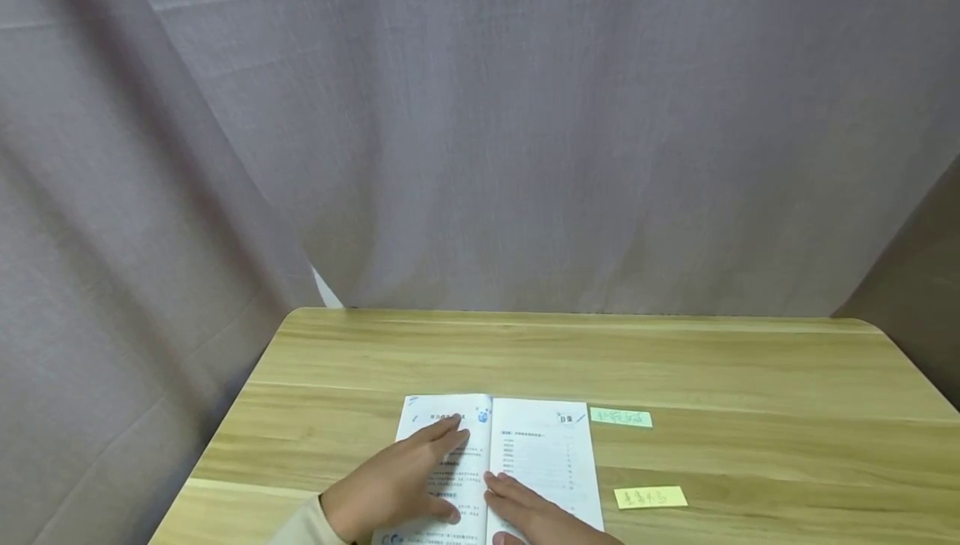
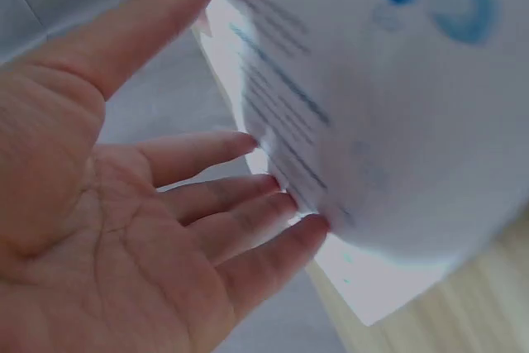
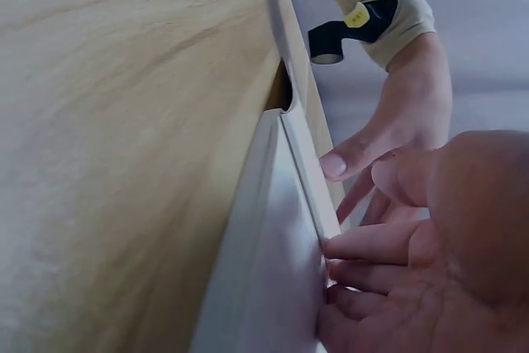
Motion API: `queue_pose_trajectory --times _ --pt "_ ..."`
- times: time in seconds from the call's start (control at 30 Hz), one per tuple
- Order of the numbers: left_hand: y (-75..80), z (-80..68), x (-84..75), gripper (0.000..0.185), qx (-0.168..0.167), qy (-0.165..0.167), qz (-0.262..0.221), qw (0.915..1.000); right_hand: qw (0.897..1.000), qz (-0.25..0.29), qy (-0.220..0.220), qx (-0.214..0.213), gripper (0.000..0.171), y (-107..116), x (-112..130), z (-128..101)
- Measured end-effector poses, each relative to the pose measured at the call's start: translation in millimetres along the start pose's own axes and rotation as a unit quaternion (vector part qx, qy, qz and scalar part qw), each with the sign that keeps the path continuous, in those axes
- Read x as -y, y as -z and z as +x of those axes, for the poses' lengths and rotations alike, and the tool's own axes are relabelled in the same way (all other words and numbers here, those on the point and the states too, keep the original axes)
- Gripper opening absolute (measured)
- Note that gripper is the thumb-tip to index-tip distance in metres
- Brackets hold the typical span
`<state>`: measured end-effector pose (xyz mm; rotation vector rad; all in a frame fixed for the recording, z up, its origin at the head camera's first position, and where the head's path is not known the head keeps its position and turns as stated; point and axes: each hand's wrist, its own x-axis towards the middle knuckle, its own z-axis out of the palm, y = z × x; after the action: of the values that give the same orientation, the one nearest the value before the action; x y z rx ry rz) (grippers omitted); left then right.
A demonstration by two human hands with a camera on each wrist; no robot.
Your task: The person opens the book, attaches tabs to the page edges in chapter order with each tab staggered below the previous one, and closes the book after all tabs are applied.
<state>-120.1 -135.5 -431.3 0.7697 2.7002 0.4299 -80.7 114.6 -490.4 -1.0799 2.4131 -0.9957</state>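
Observation:
An open booklet (image 1: 547, 445) with printed white pages lies on the wooden table (image 1: 570, 353) near its front edge. My left hand (image 1: 397, 482) lies flat on the left page with straight fingers. In the left wrist view the left hand's fingertips (image 2: 281, 204) touch the page (image 2: 397, 121). My right hand (image 1: 536, 513) rests with straight fingers on the right page beside the spine. In the right wrist view the right hand's fingers (image 3: 364, 245) touch the booklet (image 3: 273, 270), with the left hand (image 3: 405, 121) behind it. Neither hand grips anything.
A green sticky note (image 1: 621, 417) lies just right of the booklet's top corner. A yellow sticky note (image 1: 650, 497) lies lower right of the booklet. A grey curtain (image 1: 480, 128) hangs behind and around the table. Bare wood spreads behind the booklet.

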Motion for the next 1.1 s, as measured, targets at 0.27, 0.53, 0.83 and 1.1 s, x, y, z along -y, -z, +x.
queue_pose_trajectory --times 0.27,0.53,0.83,1.1 --pt "3.2 9.4 -11.1 0.108 0.032 -0.01 0.032 0.9989 1.0 0.004 0.026 -0.003 0.052 0.7 -5.8 -1.1" --pt "3.5 15.9 -15.4 0.115 0.051 0.0 0.059 0.9969 0.999 0.035 0.006 0.004 0.064 2.4 -3.7 -5.9" --pt "5.7 23.0 -15.7 0.118 0.065 -0.01 0.109 0.9918 1.0 0.01 0.028 -0.003 0.066 1.7 -3.8 -6.1" --pt "2.1 21.1 -9.4 0.084 0.008 -0.011 0.046 0.9988 0.998 -0.033 0.054 -0.02 0.06 -1.2 -9.0 -4.6"
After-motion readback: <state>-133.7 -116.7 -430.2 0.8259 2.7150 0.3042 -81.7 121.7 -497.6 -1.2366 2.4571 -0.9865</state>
